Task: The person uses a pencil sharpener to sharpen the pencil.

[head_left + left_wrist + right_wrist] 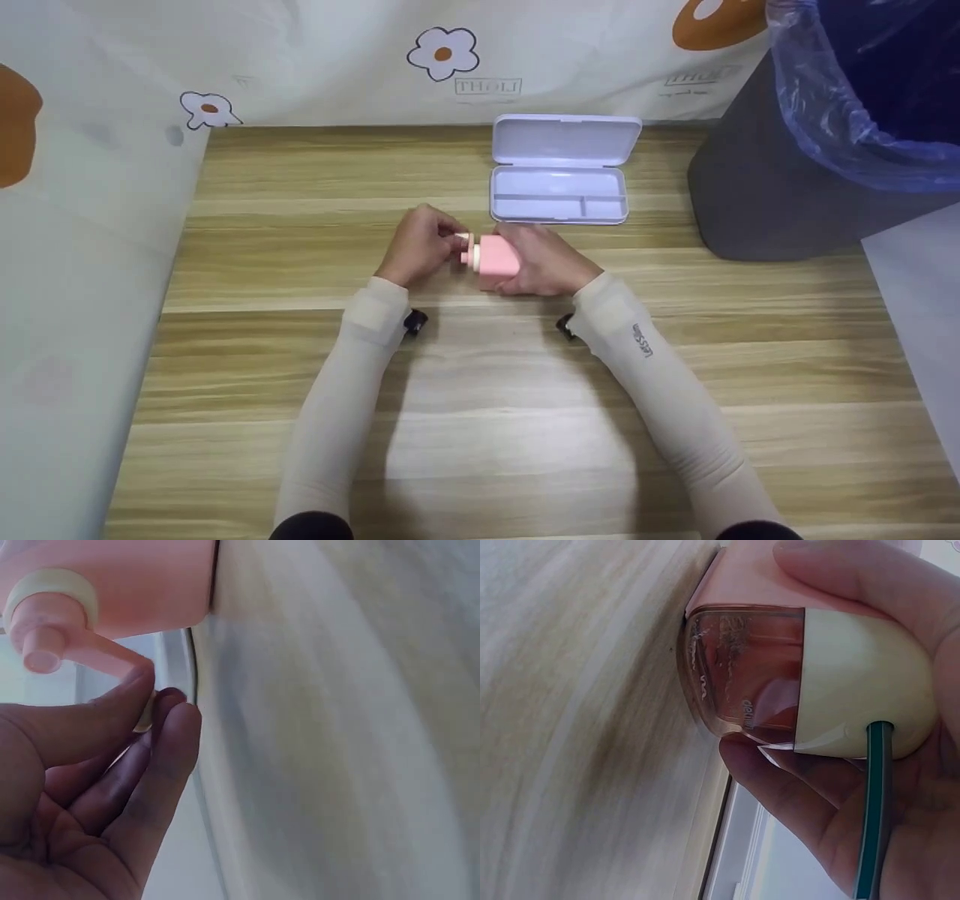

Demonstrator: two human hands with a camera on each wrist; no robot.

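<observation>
A pink and cream crank pencil sharpener (pixel 499 262) lies on the table between the hands, its crank facing left. My right hand (pixel 551 259) grips its body, thumb on one side and fingers on the other. My left hand (pixel 421 244) pinches the small cream knob (pixel 145 718) at the end of the pink crank arm (pixel 112 656). In the right wrist view, a green pencil (pixel 874 817) sticks out of the sharpener's cream front. Shavings show inside the see-through reddish drawer (pixel 742 675). The pencil's tip is hidden inside the sharpener.
Just behind the sharpener, a pale lavender pencil case (pixel 536 182) stands with its lid (pixel 568 141) raised, showing its compartments. A grey bin (pixel 750 187) with a clear liner stands at the right. Flower-printed cloth (pixel 337 67) hangs along the table's back edge.
</observation>
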